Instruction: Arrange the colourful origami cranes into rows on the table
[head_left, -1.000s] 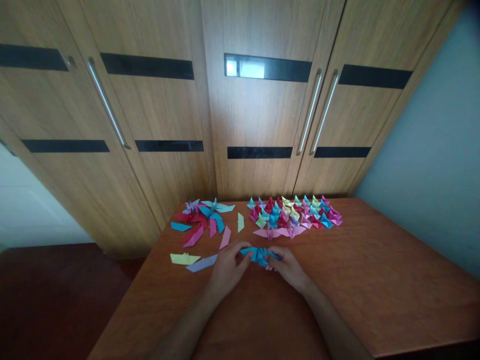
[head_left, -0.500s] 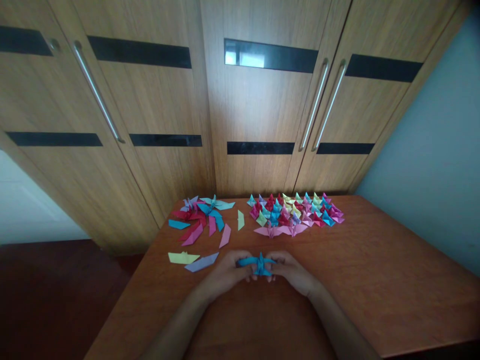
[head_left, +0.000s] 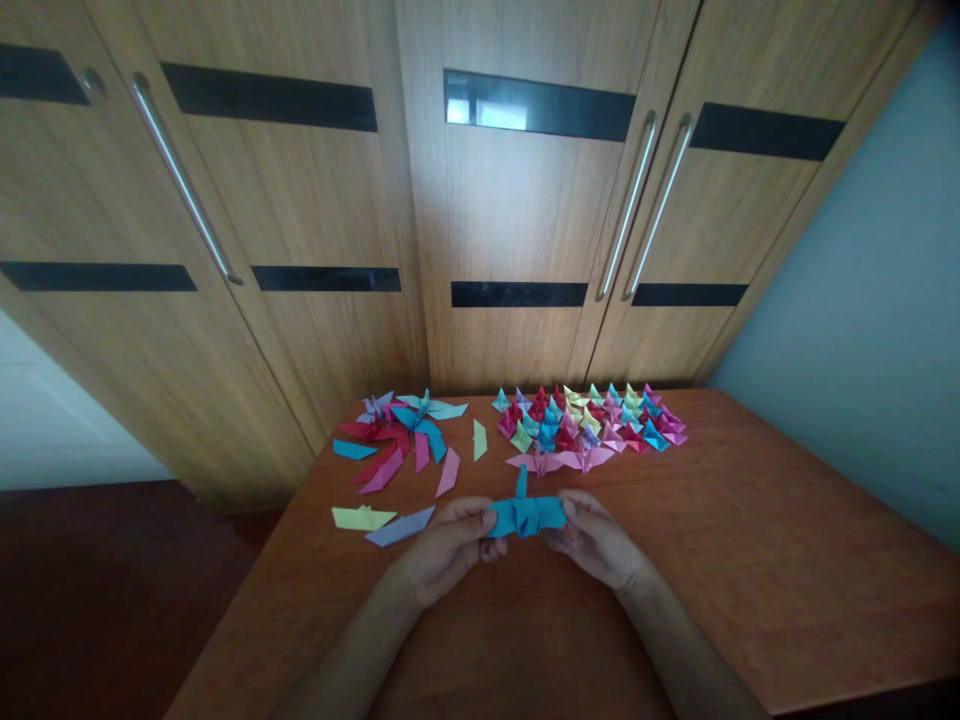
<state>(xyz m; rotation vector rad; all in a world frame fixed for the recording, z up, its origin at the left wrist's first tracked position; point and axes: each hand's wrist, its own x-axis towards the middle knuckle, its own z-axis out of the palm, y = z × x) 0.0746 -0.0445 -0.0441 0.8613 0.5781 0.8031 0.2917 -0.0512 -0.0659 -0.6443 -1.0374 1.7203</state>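
Note:
Between my two hands a blue origami crane point(head_left: 526, 515) is held above the table, its wings spread flat to both sides and a narrow point sticking up at the far side. My left hand point(head_left: 454, 545) pinches the left wing between thumb and fingers. On the opposite wing tip, my right hand point(head_left: 598, 538) has a similar pinch. Just beyond the crane lie pink paper cranes point(head_left: 559, 459) with wings spread. A lavender folded paper strip point(head_left: 400, 526) rests close to my left hand, beside a yellow folded strip point(head_left: 364, 518).
Rows of colourful folded cranes point(head_left: 592, 415) stand at the back of the wooden table point(head_left: 750, 560). A loose pile of flat folded papers point(head_left: 397, 430) lies at the back left. Behind the table rises a wooden wardrobe point(head_left: 502, 220) with metal handles.
The blue crane has tilted, so its wings now show broad and flat and a point stands up behind. My hands have moved slightly apart, out to its wing tips.

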